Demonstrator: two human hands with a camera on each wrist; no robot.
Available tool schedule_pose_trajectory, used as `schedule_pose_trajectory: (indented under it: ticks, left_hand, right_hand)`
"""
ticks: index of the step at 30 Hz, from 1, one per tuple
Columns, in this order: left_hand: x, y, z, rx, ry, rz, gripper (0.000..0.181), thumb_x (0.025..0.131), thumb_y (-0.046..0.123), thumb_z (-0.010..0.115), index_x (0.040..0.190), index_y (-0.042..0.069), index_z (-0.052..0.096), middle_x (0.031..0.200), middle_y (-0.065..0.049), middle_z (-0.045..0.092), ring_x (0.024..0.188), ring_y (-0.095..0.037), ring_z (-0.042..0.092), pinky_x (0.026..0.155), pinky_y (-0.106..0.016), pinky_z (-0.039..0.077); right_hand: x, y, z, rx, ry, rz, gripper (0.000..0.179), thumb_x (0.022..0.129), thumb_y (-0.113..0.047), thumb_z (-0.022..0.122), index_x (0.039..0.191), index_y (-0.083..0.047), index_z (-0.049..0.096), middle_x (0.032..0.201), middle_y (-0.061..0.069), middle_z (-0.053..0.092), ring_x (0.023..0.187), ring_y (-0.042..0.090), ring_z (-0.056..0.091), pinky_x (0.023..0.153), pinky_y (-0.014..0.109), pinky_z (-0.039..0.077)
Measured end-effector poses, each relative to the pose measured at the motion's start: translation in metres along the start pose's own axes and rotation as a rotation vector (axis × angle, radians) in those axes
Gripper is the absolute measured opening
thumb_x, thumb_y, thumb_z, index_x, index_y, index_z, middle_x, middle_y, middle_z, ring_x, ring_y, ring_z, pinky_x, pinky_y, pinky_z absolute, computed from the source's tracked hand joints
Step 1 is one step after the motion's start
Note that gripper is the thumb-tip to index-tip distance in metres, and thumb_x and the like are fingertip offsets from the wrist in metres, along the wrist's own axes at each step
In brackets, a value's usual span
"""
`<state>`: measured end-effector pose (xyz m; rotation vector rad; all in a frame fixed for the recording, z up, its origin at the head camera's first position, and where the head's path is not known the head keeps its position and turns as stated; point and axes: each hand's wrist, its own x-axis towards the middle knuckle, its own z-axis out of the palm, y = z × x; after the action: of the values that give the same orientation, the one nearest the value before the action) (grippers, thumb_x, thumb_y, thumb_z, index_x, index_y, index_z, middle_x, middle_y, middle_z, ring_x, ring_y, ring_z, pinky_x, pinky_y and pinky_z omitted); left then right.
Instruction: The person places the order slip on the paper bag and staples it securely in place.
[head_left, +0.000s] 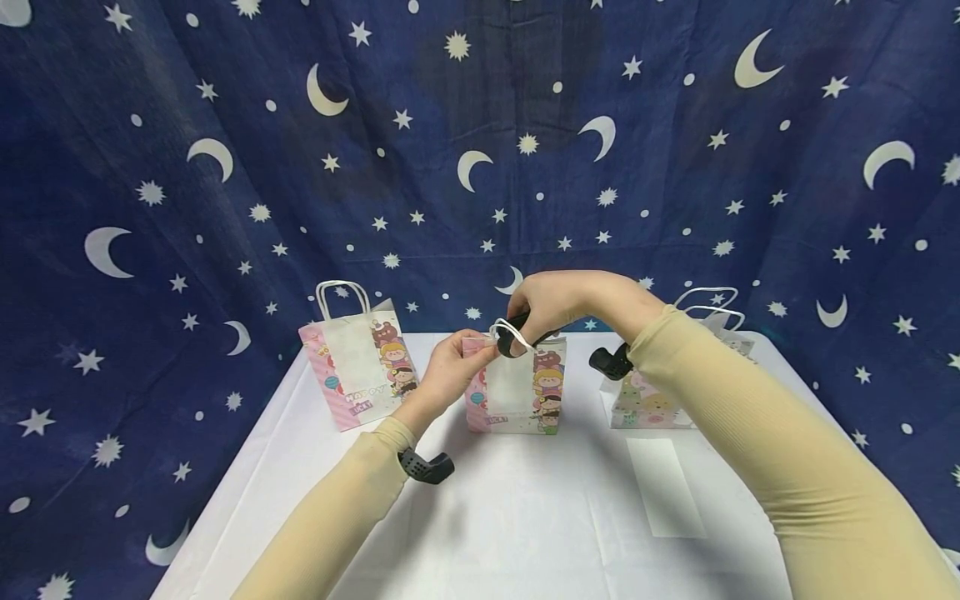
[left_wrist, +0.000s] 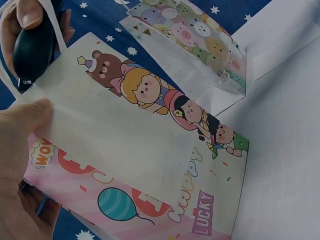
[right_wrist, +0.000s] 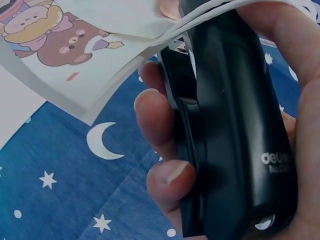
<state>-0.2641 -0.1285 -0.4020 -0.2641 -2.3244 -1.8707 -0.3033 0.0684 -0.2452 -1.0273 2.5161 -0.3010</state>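
In the head view, a paper bag (head_left: 510,392) stands mid-table on a white tablecloth (head_left: 480,517). The left hand (head_left: 450,367) pinches its upper left edge, while the right hand (head_left: 551,300) grips a black stapler (head_left: 512,335) at its top, by the white handles (head_left: 498,325). Another bag (head_left: 360,367) leans to the left; an animal-print bag (head_left: 652,408) and a pale strip (head_left: 666,487) lie right.

The left wrist view shows the left thumb on the bag's front, fingers behind, the stapler's nose near.

In the right wrist view, fingers wrap the stapler; whether its jaws meet the paper is hard to tell.
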Motion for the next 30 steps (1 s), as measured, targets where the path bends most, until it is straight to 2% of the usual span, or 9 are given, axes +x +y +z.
schedule_pose_trajectory:
  ticks: [6,20,30]
  left_hand:
    - [0.000,0.001,0.001,0.010,0.013,0.006,0.017,0.091,0.019,0.079,0.094,0.006,0.069,0.078,0.006,0.067,0.079,-0.011,0.058,0.072,-0.027,0.047]
    - [0.000,0.001,0.003,0.025,-0.006,0.015,0.016,0.093,0.021,0.078,0.093,0.008,0.069,0.078,0.005,0.066,0.078,-0.012,0.056,0.071,-0.028,0.047]
    - [0.000,0.002,0.002,0.017,-0.032,0.011,0.018,0.093,0.024,0.077,0.099,0.008,0.071,0.091,0.001,0.074,0.085,-0.012,0.062,0.076,-0.028,0.050]
  right_hand:
    - [0.000,-0.005,0.002,-0.072,-0.007,0.010,0.041,0.078,-0.048,0.083,0.105,-0.017,0.075,0.092,-0.004,0.071,0.084,0.017,0.063,0.079,0.038,0.051]
    - [0.000,-0.009,0.006,-0.208,0.001,0.078,0.048,0.074,-0.053,0.087,0.103,-0.017,0.075,0.089,-0.005,0.070,0.082,0.018,0.063,0.078,0.040,0.051]
    - [0.001,-0.012,0.012,-0.327,0.012,0.082,0.041,0.073,-0.056,0.086,0.090,-0.021,0.073,0.079,-0.008,0.068,0.074,0.016,0.061,0.070,0.038,0.049]
